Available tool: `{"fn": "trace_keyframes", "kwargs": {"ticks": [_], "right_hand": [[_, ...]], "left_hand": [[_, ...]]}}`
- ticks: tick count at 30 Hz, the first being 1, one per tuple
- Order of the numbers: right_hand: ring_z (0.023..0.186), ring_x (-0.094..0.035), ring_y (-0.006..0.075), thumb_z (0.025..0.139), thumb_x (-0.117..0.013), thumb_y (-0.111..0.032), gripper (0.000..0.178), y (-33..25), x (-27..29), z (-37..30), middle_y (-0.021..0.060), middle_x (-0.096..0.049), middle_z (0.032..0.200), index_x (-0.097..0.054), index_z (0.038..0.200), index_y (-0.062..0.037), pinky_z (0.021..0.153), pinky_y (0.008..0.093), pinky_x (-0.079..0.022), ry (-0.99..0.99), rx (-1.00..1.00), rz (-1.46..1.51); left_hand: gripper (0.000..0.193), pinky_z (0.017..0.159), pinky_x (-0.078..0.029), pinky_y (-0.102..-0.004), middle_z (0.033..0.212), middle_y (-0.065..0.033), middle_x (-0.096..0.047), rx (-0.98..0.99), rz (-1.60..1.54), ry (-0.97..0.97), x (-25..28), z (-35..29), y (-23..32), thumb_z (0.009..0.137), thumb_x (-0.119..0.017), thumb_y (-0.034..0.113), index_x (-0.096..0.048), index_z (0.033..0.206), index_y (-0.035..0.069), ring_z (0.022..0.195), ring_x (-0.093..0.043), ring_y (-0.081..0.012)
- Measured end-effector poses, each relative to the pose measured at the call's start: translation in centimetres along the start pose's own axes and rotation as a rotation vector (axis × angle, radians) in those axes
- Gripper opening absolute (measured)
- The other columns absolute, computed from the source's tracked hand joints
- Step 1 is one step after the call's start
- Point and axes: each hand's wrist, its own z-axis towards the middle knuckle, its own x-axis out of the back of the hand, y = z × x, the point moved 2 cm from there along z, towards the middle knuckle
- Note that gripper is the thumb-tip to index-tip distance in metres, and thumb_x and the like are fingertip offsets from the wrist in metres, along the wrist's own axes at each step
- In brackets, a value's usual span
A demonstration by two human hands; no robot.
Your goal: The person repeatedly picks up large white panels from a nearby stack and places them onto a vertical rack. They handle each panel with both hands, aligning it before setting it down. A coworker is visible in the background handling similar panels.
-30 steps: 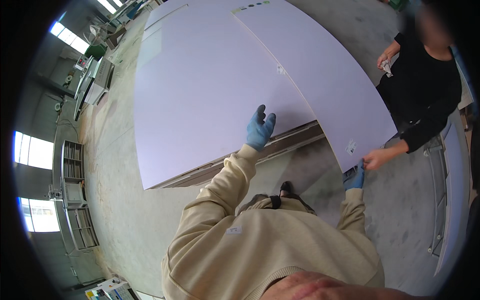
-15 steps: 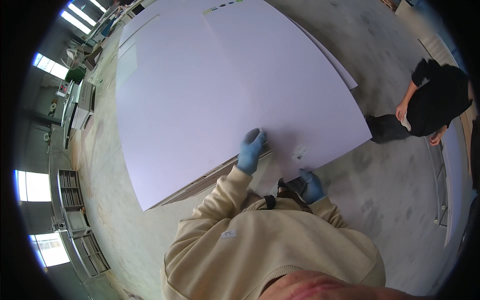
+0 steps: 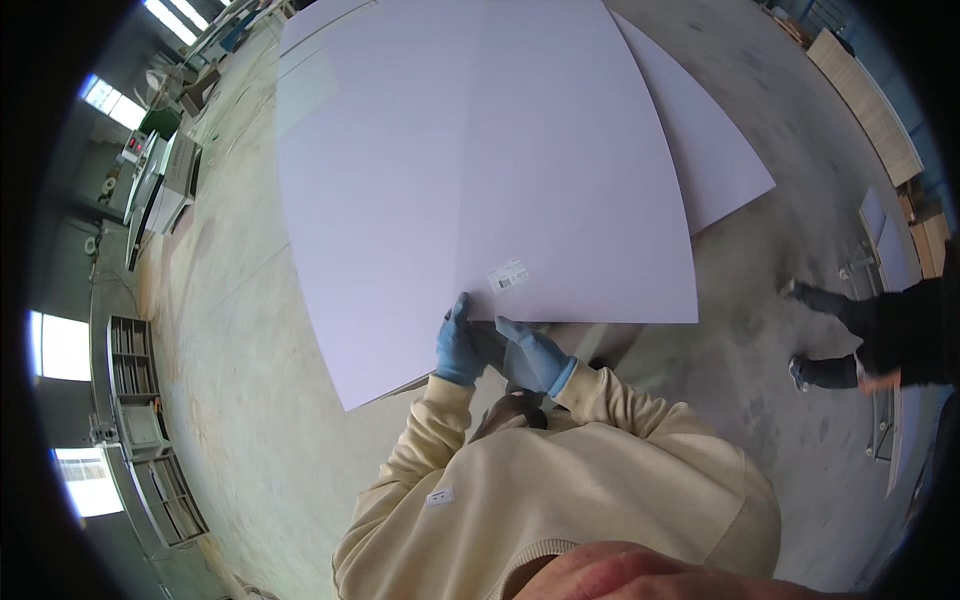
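Concrete floor (image 3: 250, 400), white panel (image 3: 480, 170), shelving (image 3: 135, 385), windows (image 3: 60, 345)

One view only, a fisheye on your head, left of the pair, looking steeply down past your cream sweatshirt chest (image 3: 600, 490) at the large pale lilac flat panel (image 3: 470, 170). Panel's near edge sits just ahead of your body, close to the lens; its far end runs off toward the top of the frame. Straight edges bow near the rim, corners black. Left of the panel: grey concrete floor (image 3: 250, 400), metal shelving racks (image 3: 140, 420) at the rim. Right of the panel, well apart: another person's dark-clothed legs (image 3: 860, 330). No second view to overlap.
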Motion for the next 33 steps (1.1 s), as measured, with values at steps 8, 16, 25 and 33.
{"fn": "trace_keyframes", "kwargs": {"ticks": [8, 16, 25, 33], "right_hand": [[0.113, -0.069, 0.0292, 0.099, -0.066, -0.012, 0.036, -4.1, 0.3, -2.9, 0.0188, -0.069, 0.130, -0.063, 0.133, 0.0012, 0.101, 0.0393, -0.054, 0.634, 0.714, -1.559], [0.135, -0.054, 0.0252, 0.101, -0.069, -0.037, 0.068, -2.9, 7.1, 2.0, 0.0186, -0.057, 0.147, -0.048, 0.147, 0.0088, 0.112, 0.0375, -0.044, 1.054, 0.654, -1.180], [0.102, -0.068, 0.0215, 0.100, -0.067, -0.034, 0.046, 11.4, 1.0, 15.1, 0.0084, -0.069, 0.119, -0.064, 0.130, 0.0000, 0.089, 0.0378, -0.057, 0.936, 0.556, -0.407], [0.104, -0.068, 0.0275, 0.094, -0.073, -0.035, 0.055, 24.5, -4.8, 26.4, 0.0142, -0.070, 0.120, -0.063, 0.132, 0.0038, 0.088, 0.0438, -0.058, 1.149, 0.550, -0.432]], "left_hand": [[0.026, 0.101, -0.057, -0.0467, 0.116, -0.0111, -0.072, -0.131, -0.080, 0.058, 9.3, 1.2, 11.7, 0.100, -0.066, 0.027, -0.068, 0.118, 0.009, 0.111, -0.069, -0.0279], [0.025, 0.096, -0.060, -0.0452, 0.113, -0.0098, -0.071, -0.153, 0.031, 0.137, 16.8, 1.0, 23.0, 0.097, -0.071, 0.028, -0.069, 0.114, 0.010, 0.106, -0.070, -0.0271], [0.033, 0.099, -0.059, -0.0489, 0.118, -0.0143, -0.069, -0.108, -0.015, -0.050, 34.0, 2.4, 36.4, 0.099, -0.067, 0.025, -0.065, 0.122, 0.002, 0.109, -0.068, -0.0325], [0.048, 0.108, -0.051, -0.0587, 0.132, -0.0222, -0.063, 0.038, -0.068, -0.198, 46.5, -0.4, 49.2, 0.101, -0.062, 0.023, -0.053, 0.140, -0.004, 0.123, -0.062, -0.0416]]}}
